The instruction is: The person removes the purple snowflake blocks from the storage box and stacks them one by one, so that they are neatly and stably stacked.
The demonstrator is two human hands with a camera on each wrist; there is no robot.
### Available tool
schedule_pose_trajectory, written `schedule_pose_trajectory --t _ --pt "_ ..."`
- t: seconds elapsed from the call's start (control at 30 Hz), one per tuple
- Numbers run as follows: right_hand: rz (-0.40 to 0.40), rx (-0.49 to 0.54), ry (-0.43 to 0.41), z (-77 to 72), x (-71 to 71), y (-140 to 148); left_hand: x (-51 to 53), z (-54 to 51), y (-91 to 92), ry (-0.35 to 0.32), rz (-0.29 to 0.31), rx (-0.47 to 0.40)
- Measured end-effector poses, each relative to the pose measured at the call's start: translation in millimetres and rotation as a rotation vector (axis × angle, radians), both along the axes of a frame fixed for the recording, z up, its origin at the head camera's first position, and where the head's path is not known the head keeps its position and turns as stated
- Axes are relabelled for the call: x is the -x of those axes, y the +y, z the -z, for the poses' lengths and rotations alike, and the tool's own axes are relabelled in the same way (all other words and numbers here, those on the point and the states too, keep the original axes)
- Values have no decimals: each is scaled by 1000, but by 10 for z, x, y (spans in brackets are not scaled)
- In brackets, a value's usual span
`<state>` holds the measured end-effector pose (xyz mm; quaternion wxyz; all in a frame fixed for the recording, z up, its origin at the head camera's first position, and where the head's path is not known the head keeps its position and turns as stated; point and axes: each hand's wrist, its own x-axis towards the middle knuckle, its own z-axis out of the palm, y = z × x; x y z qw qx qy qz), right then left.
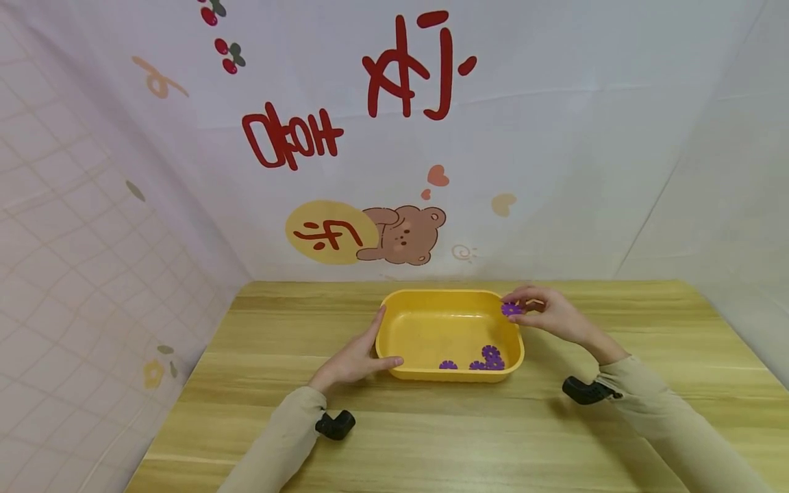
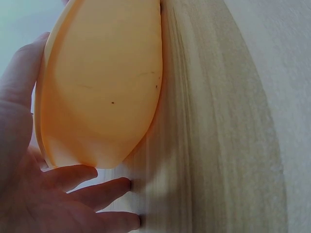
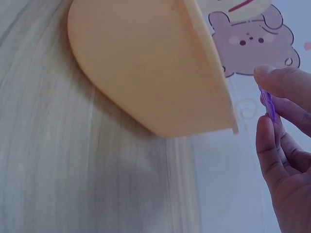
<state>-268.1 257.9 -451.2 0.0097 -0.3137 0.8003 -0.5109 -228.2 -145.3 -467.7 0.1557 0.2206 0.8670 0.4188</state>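
A yellow plastic basin (image 1: 431, 374) stands on the wooden table, with several purple snowflake discs (image 1: 491, 353) lying along its near side inside. My left hand (image 1: 351, 357) holds the basin's left end, thumb over the near rim and fingers along the outer wall. In the left wrist view, that hand (image 2: 34, 165) lies against the basin (image 2: 104, 82) with its lower fingers spread apart. Above the basin's right rim, my right hand (image 1: 550, 315) pinches one purple snowflake disc (image 1: 510, 309). The right wrist view shows this disc (image 3: 267, 104) edge-on between thumb and fingers.
The wooden table (image 1: 246, 411) runs back to a pale cloth backdrop (image 1: 555, 137) with red characters and a bear print. Another patterned cloth (image 1: 74, 239) hangs at the left. Black mounts (image 1: 335, 425) are strapped at both wrists over beige sleeves.
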Motion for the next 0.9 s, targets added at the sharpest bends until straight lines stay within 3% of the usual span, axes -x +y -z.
schedule_pose_trajectory --t 0.27,0.47,0.9 --pt "52 9 21 73 -20 132 7 35 -12 1 4 0" --pt "134 -14 24 139 -22 254 10 18 -2 9 6 -8" --pt "238 -67 32 403 -17 464 -1 5 0 3 -2 -6"
